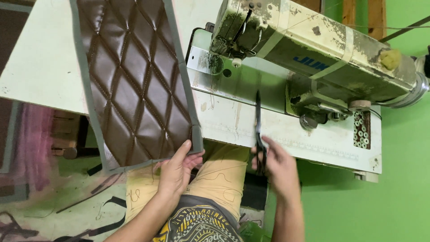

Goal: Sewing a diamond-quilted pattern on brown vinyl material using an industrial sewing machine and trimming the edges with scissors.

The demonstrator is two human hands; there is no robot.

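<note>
Nearest: person's lap in tan trousers (224, 179) and a printed shirt. Left hand (177, 172) pinches the near corner of a brown quilted panel (134, 85), thumb on top, fingers curled under the grey border (193, 130). Right hand (277, 166) is closed around the handles of dark scissors (258, 130), blades together as far as visible, hand a bit blurred.

Panel: brown faux-leather look, diamond stitching, grey edge strip. Judged soft and padded, bends easily, light to medium weight; glossy face probably slippery, so the stitched border or a corner gives the best hold, as the left hand has it. Near end hangs off the tabletop (40, 67) edge toward the lap; rest lies flat on the white tabletop. Long axis runs near to far, tilted a bit left at the far end; far end runs out of frame.

Scissors: stiff, thin, tips point away from the person toward the sewing machine (313, 49), long axis near to far, over the machine bed. Hold at the handles.

Farther: worn pale sewing machine, needle end just beside the panel's right edge. Green floor at right.
</note>
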